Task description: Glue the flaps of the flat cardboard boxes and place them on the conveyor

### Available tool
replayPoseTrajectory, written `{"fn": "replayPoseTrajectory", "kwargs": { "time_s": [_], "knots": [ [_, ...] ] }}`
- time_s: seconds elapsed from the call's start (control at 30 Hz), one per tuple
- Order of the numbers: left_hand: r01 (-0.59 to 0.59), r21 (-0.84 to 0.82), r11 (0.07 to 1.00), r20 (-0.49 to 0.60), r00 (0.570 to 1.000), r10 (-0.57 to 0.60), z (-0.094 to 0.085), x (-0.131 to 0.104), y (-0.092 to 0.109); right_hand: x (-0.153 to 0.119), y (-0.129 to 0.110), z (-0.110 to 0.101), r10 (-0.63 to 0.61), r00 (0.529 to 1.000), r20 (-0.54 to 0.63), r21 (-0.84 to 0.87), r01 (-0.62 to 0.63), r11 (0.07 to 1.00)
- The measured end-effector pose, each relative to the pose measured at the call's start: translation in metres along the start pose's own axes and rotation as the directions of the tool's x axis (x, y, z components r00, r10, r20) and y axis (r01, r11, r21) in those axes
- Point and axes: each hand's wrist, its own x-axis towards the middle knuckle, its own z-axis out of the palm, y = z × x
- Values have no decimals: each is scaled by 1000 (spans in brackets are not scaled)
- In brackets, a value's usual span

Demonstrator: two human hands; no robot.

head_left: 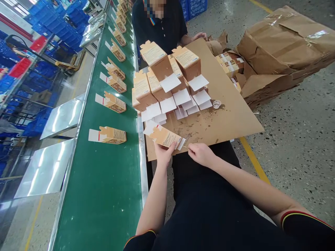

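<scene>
My left hand (164,153) grips a small tan carton (167,136) near its lower end, with the thumb across the printed side. White flaps stick out at both ends of this carton. Just to the right, my right hand (200,153) is closed in a pinch on a thin light stick (185,146); the stick's tip points at the carton's near end, and whether they touch I cannot tell. Beyond both hands, a pile of similar cartons (159,64) with white flaps hanging out stands on a brown cardboard sheet (227,122).
A green conveyor belt (104,195) runs along the left, carrying a row of cartons (113,135). A small clear cap (216,104) sits on the cardboard amid dark wet spots. Across the table is another person (159,24). Large paper-wrapped bundles (282,45) lie at right.
</scene>
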Motion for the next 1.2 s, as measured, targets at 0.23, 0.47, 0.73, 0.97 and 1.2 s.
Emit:
{"fn": "replayPoseTrajectory", "kwargs": {
  "time_s": [0.23, 0.47, 0.73, 0.97, 1.2],
  "knots": [
    [-113, 180, 977, -51, 991, 124, 9, -14, -9, -30, -7, -20, 44, 988, -145, 199, -14, 980],
    [-166, 298, 940, -79, 977, 198, 13, -21, -14, -58, -11, -38, 152, 971, -183, 298, -93, 950],
    [-184, 392, 901, -61, 972, 226, 19, -22, -13, -74, -20, -41, 215, 960, -178, 343, -144, 928],
    [-146, 342, 928, -290, 923, 252, -30, -7, -11, -72, -18, -53, 237, 957, -168, 350, -167, 922],
    [17, 375, 927, -738, 611, 287, -216, 14, 3, -63, -2, -71, 251, 941, -227, 319, -172, 932]
  ]
}}
